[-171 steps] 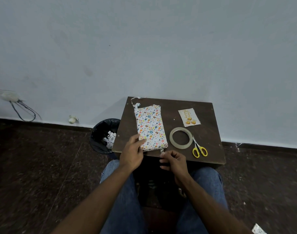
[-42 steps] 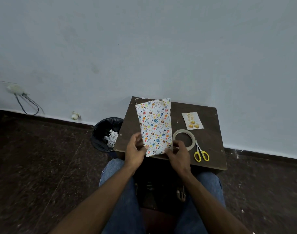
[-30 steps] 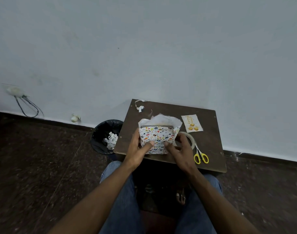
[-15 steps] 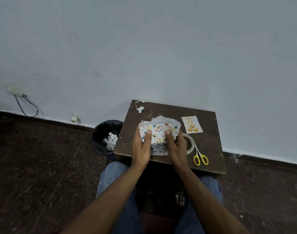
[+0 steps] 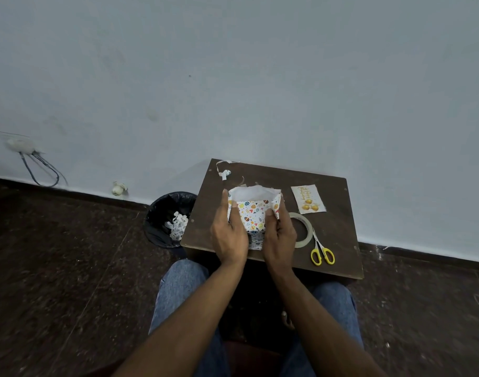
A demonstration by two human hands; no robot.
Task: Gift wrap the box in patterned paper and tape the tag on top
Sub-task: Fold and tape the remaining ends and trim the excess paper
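Both the left hand (image 5: 228,235) and right hand (image 5: 279,236) grip the upright box in egg-patterned paper (image 5: 254,213), seemingly creasing its open end; folding the flaps comes next.

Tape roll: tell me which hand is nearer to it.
Right. The right hand grips the wrapped box directly beside the tape roll, overlapping its left edge; the left hand grips the box's far side.

box (image 5: 253,213) frame centre on table (image 5: 339,240) | tag (image 5: 308,199) right | tape roll (image 5: 303,231), scissors (image 5: 322,250) lower right | bin (image 5: 169,219) left of table
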